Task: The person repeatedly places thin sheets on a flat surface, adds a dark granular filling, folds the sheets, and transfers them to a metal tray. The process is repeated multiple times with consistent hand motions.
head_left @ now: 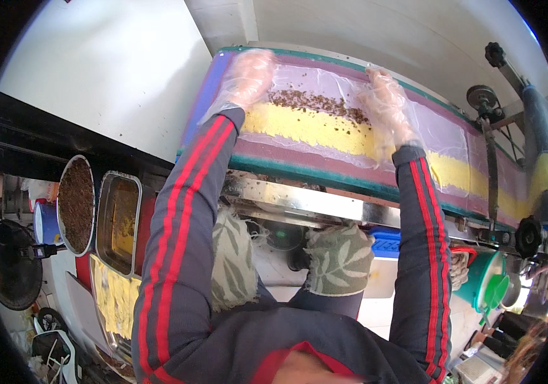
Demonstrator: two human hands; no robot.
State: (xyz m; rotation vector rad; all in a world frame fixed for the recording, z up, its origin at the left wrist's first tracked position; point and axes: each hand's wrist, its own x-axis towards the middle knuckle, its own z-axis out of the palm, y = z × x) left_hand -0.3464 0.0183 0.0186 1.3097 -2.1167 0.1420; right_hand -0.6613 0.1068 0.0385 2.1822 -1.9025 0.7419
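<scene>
A thin translucent whitish sheet (312,77) lies over a purple mesh belt with green edges (286,168). Along the sheet runs a band of yellow filling (325,127), with dark brown crumbs (306,101) scattered along its far side. My left hand (251,75), in a clear loose plastic glove, is closed at the sheet's far left edge; motion blurs its fingers. Closer to the middle of the belt, my right hand (390,105), gloved likewise, has its fingers curled at the sheet's far edge. Both fingertips are partly hidden by the gloves.
On the left stand a bowl of brown crumbs (76,203), a metal pan (119,221) and a tray of yellow filling (115,294). A black fan (12,264) is beside them. Rollers and knobs (529,237) stand at the belt's right end, above a green bucket (484,281).
</scene>
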